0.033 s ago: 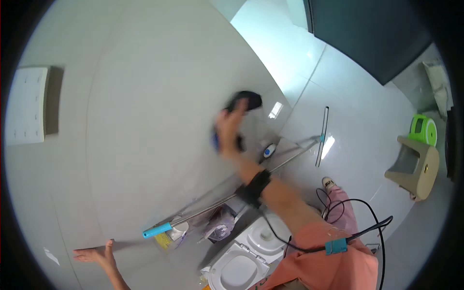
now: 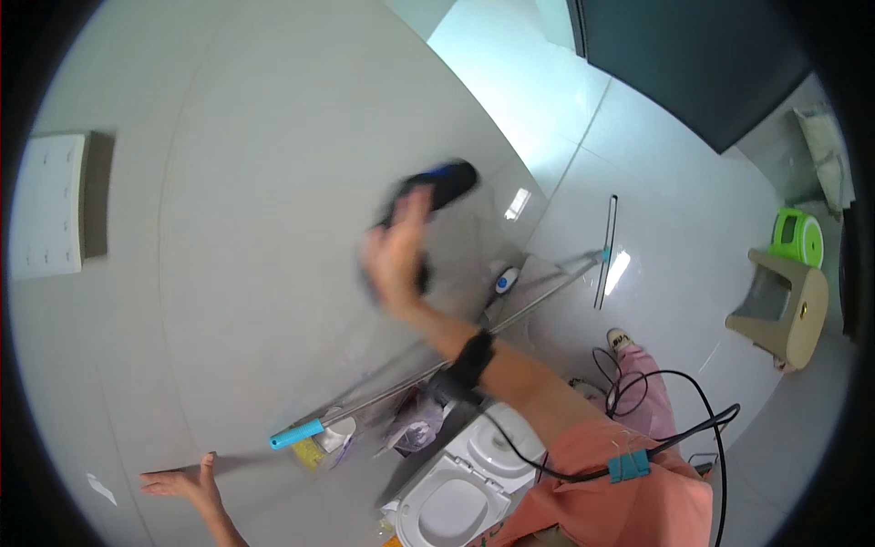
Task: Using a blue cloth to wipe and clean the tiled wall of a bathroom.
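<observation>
My right hand (image 2: pixel 398 255) is wrapped round a black-and-blue thing (image 2: pixel 453 182), held against the pale wall (image 2: pixel 273 201). Motion blur hides its exact kind; one dark end sticks out past the fingers, and another dark part shows below the palm. Round my right wrist is a black band with a cable. At the lower left, my left hand (image 2: pixel 187 481) rests against the same wall, fingers stretched and thumb apart, holding nothing. A floor squeegee with a blue grip (image 2: pixel 297 434) and a long metal pole leans between the hands.
Below the pole are a white toilet (image 2: pixel 453 503), a bin with a purplish bag (image 2: pixel 416 427) and a yellow-and-white container (image 2: pixel 321 447). A white box (image 2: pixel 50 205) juts out at left. A beige stool (image 2: pixel 784 310), a green stool (image 2: pixel 798 239) and a dark door (image 2: pixel 693 68) are at right.
My right hand has shifted left along the wall with the black-and-blue thing, which has also turned a little. My left hand has stayed in place.
</observation>
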Motion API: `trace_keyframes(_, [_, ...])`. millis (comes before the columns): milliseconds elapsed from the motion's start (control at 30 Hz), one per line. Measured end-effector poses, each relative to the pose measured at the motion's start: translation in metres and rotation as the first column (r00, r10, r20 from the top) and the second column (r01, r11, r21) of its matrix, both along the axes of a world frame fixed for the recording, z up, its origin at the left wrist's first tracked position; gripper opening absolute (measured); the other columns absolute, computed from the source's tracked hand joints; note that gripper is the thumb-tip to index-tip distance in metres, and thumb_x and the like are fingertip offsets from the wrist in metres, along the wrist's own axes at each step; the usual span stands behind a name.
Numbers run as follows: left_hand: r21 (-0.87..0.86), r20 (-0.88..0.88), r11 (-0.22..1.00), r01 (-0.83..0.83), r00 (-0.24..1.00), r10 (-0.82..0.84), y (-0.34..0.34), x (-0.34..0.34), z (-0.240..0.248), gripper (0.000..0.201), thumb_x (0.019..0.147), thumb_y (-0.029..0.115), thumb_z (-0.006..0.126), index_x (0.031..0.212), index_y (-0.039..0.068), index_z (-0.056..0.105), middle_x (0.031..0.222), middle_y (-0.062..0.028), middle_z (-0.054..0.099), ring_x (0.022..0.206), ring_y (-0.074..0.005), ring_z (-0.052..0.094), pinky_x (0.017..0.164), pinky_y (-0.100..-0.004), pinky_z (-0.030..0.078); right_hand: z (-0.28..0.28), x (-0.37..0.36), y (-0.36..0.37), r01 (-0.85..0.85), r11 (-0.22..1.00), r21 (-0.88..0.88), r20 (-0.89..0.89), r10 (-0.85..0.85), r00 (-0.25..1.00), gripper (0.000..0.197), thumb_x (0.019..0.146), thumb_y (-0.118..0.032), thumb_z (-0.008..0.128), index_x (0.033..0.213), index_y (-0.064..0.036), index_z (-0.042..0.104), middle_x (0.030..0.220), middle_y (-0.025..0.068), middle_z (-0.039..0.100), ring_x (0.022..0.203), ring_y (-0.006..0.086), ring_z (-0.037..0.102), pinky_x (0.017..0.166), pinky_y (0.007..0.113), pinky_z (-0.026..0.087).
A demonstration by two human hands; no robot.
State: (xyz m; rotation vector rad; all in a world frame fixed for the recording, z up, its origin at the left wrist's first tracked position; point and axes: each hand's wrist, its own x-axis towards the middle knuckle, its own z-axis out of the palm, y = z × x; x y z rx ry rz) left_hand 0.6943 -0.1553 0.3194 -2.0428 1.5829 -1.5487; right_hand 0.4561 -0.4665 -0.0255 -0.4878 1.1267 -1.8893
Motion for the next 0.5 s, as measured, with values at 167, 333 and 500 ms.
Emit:
trace_keyframes(167, [-0.006,-0.045,0.998,0.063,0.997,-0.063,-0.027,0.016,-0.029,0.154,0.049,0.078,0.073,0.145,-0.009,-0.01,0.147,-0.041,-0.009,0.138,-0.0527,-0.015,0.107,-0.0655,-0.005,0.134,-0.03,0.029,-0.201,0.744,-0.638,-0.605,-0.323,0.728,0.058,0.072,-0.026,0.067,0.128,-0.0153,0.054,0.148,0.0124,0.034,0.127,0.0333,0.043,0.103,0.067,0.024])
trace_keyframes(333, [0.026,-0.028,0.998,0.055,0.998,-0.054,-0.021,0.021,-0.023,0.151,0.052,0.075,0.075,0.145,-0.008,-0.01,0.149,-0.0357,-0.015,0.137,-0.0505,-0.019,0.107,-0.0645,-0.008,0.113,-0.089,-0.036,-0.036,0.735,-0.677,-0.53,-0.452,0.718,0.064,0.067,-0.032,0.071,0.125,-0.0105,0.054,0.128,0.0202,0.047,0.13,0.0497,0.032,0.105,0.071,0.016])
trace_keyframes(500, [0.065,0.02,0.998,-0.017,1.0,0.016,-0.001,0.024,-0.009,0.147,0.056,0.085,0.062,0.145,-0.006,-0.011,0.149,-0.0355,-0.014,0.137,-0.0539,-0.016,0.107,-0.065,-0.007,-0.01,-0.141,-0.12,0.402,0.834,-0.378,-0.555,-0.551,0.623,0.05,0.092,-0.022,0.051,0.129,0.0094,0.043,0.136,0.0257,0.043,0.127,0.0408,0.04,0.11,0.048,0.027])
